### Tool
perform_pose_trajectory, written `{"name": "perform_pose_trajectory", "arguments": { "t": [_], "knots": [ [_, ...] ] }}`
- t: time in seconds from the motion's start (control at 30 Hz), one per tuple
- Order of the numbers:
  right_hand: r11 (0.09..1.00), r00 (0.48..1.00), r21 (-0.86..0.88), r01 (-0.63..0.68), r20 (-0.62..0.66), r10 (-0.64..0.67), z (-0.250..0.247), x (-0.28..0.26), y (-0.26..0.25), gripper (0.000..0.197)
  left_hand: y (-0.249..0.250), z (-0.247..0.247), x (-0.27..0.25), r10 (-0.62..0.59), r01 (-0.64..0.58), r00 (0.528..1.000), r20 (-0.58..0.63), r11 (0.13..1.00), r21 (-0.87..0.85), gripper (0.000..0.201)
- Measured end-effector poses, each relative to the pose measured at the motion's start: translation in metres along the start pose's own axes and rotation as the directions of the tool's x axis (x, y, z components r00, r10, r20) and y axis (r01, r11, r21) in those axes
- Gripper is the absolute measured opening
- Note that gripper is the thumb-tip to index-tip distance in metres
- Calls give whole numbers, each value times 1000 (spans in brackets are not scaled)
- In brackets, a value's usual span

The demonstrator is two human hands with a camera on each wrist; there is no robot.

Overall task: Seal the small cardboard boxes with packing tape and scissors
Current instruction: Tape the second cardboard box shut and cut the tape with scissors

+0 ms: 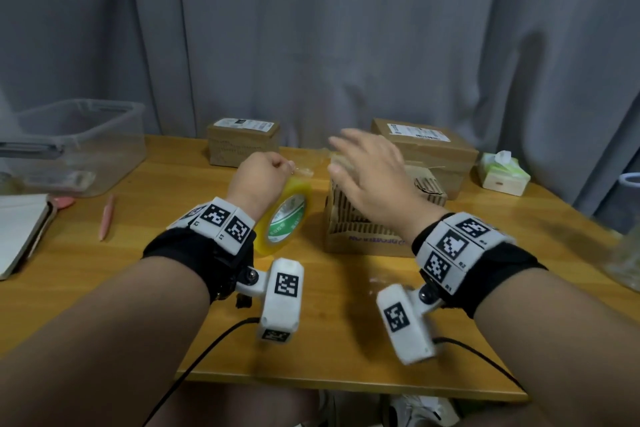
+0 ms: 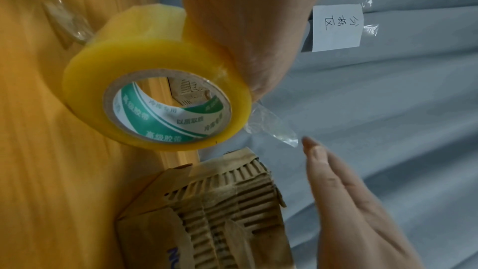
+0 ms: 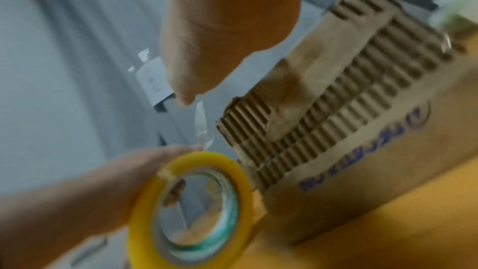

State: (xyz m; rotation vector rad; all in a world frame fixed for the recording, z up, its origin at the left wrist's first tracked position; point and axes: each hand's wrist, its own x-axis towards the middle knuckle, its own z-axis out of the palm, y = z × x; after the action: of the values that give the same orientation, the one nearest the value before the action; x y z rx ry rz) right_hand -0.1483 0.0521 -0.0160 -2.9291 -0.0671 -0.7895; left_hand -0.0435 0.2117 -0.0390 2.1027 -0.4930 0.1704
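My left hand (image 1: 273, 166) grips the yellow packing tape roll (image 1: 287, 218), which stands on edge on the wooden table (image 1: 173, 253). A short clear tape end (image 1: 303, 170) sticks out at its fingertips. In the left wrist view the roll (image 2: 160, 97) shows a green-and-white core, with the tape end (image 2: 274, 128) hanging free. My right hand (image 1: 346, 156) hovers with its fingers spread over the small cardboard box (image 1: 363, 229), whose torn top shows bare corrugation (image 3: 336, 109). Its fingers (image 2: 336, 181) are near the tape end and hold nothing. No scissors can be made out.
Two labelled cardboard boxes (image 1: 242, 142) (image 1: 426, 146) stand at the back by the grey curtain. A tissue box (image 1: 502, 173) is at the right, a clear plastic bin (image 1: 76, 146) at the left. A pink pen (image 1: 105, 217) and a notebook (image 1: 20, 232) lie front left.
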Motion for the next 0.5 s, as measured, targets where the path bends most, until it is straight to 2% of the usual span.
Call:
{"name": "perform_pose_trajectory", "arguments": {
  "t": [0.03,0.07,0.1,0.17,0.33,0.43,0.5],
  "knots": [
    [993,990,-86,84,120,-73,1,-3,0,54,1,0,0,8,-8,1000,-4,1000,3,21],
    [984,967,-140,115,243,-78,2,-6,2,58,1,0,-1,8,-8,1000,-6,1000,2,21],
    [984,942,-153,95,334,-39,2,-8,4,60,2,0,-1,9,-9,1000,-8,1000,-5,20],
    [992,915,-126,23,403,30,2,-9,10,64,2,0,-2,8,-9,1000,-6,1000,-18,20],
    [994,909,-29,-104,403,107,-6,-8,15,73,-2,-5,-4,-9,11,1000,20,992,-124,22],
    [953,946,225,-204,295,133,-18,-9,15,78,-1,-12,-6,27,-18,997,75,992,-126,22],
    [873,970,430,-229,179,166,-24,-5,4,83,4,-14,-7,58,-51,992,110,996,-71,19]
  ]
}}
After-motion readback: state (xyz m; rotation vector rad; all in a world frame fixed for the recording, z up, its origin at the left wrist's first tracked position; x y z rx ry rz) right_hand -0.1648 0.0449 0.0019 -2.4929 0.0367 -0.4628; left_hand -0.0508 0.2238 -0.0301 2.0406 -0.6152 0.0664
